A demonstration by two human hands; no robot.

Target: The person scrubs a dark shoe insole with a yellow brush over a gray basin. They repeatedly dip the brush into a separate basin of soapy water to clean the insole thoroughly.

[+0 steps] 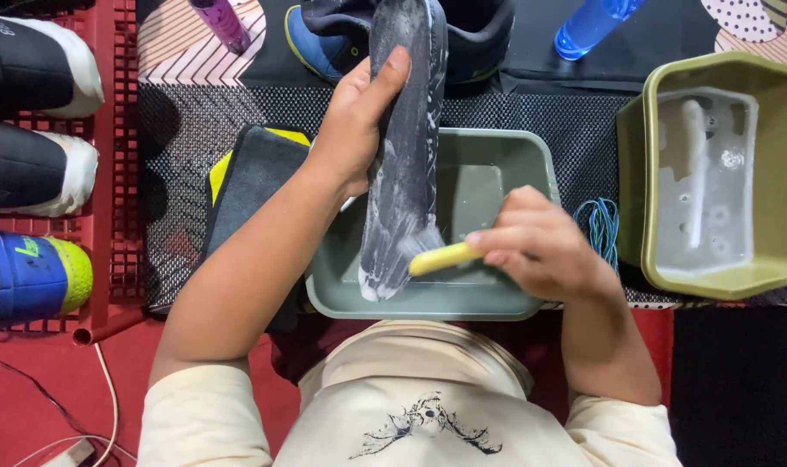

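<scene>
Over the grey basin [532, 164], the left hand [354, 121] kept a closed grip on a soapy dark insole [402, 173]. The right hand [540, 246] gripped a yellow brush [441, 258] against the insole's lower end, above the basin's near rim.

One camera, worn on the person's head, looks almost straight down from above onto the work surface. It sits close: the person's own chest and cream shirt [411, 415] fill the bottom edge, and both forearms run up from there into the middle of the frame. The grey tub [497, 294] lies near the centre, the olive tub [722, 277] at the right edge, and a red rack [112, 173] with shoes at the left edge. The far end of the surface is cut off at the top. There is no second view to share any of the scene.
</scene>
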